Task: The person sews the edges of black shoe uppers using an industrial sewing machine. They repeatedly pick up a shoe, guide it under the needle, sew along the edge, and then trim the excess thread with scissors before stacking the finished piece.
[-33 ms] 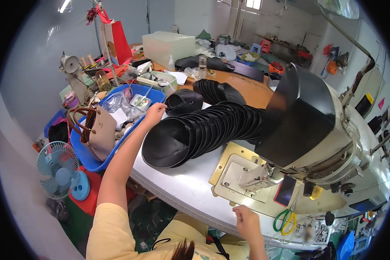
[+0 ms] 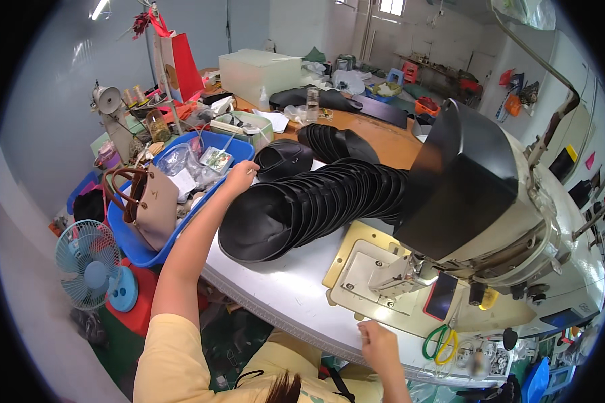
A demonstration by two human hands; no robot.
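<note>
Reaching out over the left edge of the white table, my left hand (image 2: 240,177) has its fingers pressed together. It is beside a folded black piece with a strap-like detail (image 2: 284,160); whether it touches that piece or pinches something small I cannot tell. A long row of nested, curved black leather-like pieces (image 2: 255,221) lies across the table just right of my left arm. My right hand (image 2: 380,346) is at the table's front edge, fingers curled together, their contents hidden. Before it stands an industrial sewing machine (image 2: 470,181) with a metal bed plate (image 2: 366,275).
Right of the bed plate lie a phone (image 2: 441,296) and green-and-yellow-handled scissors (image 2: 442,344). A blue basket (image 2: 141,250) holds a beige handbag (image 2: 156,208) and plastic bags. A blue fan (image 2: 93,265) stands at left. More black pieces (image 2: 336,142) and a clear bottle (image 2: 312,104) are farther back.
The whole view has shifted very slightly. Both hands stay practically in place, and the black pieces lie as before.
</note>
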